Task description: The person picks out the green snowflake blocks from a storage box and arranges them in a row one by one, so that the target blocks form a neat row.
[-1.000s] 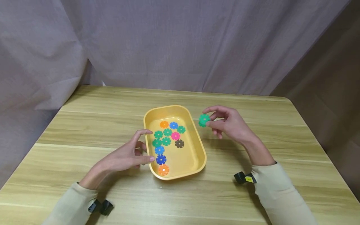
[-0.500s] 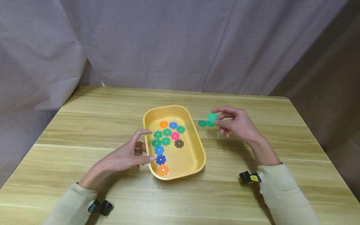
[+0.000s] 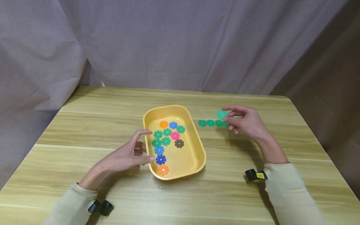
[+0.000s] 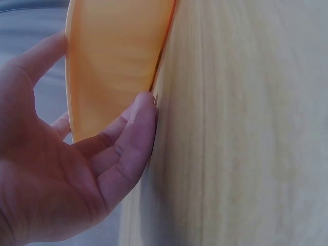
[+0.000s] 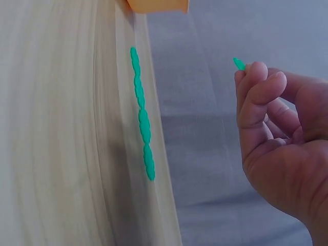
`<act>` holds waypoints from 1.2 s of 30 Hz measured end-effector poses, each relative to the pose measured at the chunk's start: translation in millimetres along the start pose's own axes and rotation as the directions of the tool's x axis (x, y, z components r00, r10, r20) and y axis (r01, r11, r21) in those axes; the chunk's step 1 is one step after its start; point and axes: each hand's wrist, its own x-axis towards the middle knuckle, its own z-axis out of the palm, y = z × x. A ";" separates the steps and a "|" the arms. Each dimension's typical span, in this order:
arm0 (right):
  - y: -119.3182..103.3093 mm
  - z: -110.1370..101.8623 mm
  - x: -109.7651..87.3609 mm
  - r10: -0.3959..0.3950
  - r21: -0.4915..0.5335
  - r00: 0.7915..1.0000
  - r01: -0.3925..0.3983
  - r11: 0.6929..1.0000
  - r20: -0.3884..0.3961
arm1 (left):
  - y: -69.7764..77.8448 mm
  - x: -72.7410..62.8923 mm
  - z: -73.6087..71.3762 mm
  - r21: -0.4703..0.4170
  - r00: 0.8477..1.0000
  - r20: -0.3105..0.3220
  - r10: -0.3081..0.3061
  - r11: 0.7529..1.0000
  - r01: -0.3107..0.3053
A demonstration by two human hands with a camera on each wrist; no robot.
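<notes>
My left hand holds the near-left wall of a yellow plastic tray, thumb and index finger over its rim. In the left wrist view its other fingers curl against the outer wall. Flat notched plastic snowflake discs lie inside the tray, among them a pink disc, a brown disc and several green ones. My right hand pinches a green snowflake disc between thumb and fingers, raised off the table. Below it, a row of green discs lies end to end on the table, its right end partly hidden by the hand.
The wooden table runs back to a grey curtain hanging behind its far edge. Orange, light blue and dark blue discs also lie toward the tray's left side.
My right hand has moved rightward along the row with the green snowflake disc, uncovering more of the green discs on the table. The left hand and the tray have stayed nearly still.
</notes>
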 end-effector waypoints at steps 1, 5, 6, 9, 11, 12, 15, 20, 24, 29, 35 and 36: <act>1.4 -2.1 0.0 0.000 -0.005 1.000 0.000 1.000 -0.006 | -0.3 0.2 0.2 0.000 1.000 -0.001 -0.004 1.000 0.004; 5.9 -11.2 0.3 0.005 -0.005 0.999 -0.005 1.000 -0.033 | -1.5 1.0 0.8 -0.003 1.000 -0.006 -0.015 1.000 0.015; 7.4 -14.0 0.5 0.005 0.002 0.999 -0.005 1.000 -0.037 | -1.4 1.1 0.8 -0.003 1.000 -0.006 -0.015 1.000 0.015; 11.7 -22.3 1.0 0.017 0.006 0.999 -0.016 1.000 -0.052 | -1.0 0.9 0.2 -0.003 1.000 -0.004 -0.009 1.000 0.009; 15.5 -27.5 1.4 0.029 -0.009 0.997 -0.030 1.000 -0.065 | -0.7 0.8 -0.3 0.001 1.000 -0.002 -0.002 1.000 0.002; 17.3 -29.8 1.5 0.039 -0.022 0.997 -0.040 0.999 -0.070 | -0.6 0.8 -0.5 0.001 1.000 0.000 0.003 1.000 -0.003; 22.9 -35.7 2.2 0.069 -0.062 0.995 -0.074 0.995 -0.076 | -0.5 0.4 -0.7 0.001 1.000 0.002 0.008 1.000 -0.008; 31.6 -42.8 5.0 0.113 -0.120 0.992 -0.119 0.986 -0.059 | -0.5 0.4 0.2 -0.001 1.000 -0.002 -0.001 1.000 0.001; 37.2 -45.3 7.5 0.150 -0.145 0.987 -0.156 0.977 -0.053 | -0.6 -0.2 -0.2 0.007 1.000 0.000 0.008 1.000 -0.008; 44.6 -46.7 9.5 0.196 -0.167 0.980 -0.201 0.965 -0.047 | -0.9 -0.5 -0.2 0.006 1.000 -0.001 0.009 1.000 -0.009; 53.6 -46.9 11.2 0.238 -0.169 0.971 -0.238 0.956 -0.023 | -1.7 0.3 0.6 -0.002 1.000 -0.003 0.001 1.000 -0.001; 54.8 -46.8 11.5 0.245 -0.166 0.969 -0.245 0.955 -0.021 | -1.9 0.4 0.5 -0.002 1.000 -0.003 0.001 1.000 -0.001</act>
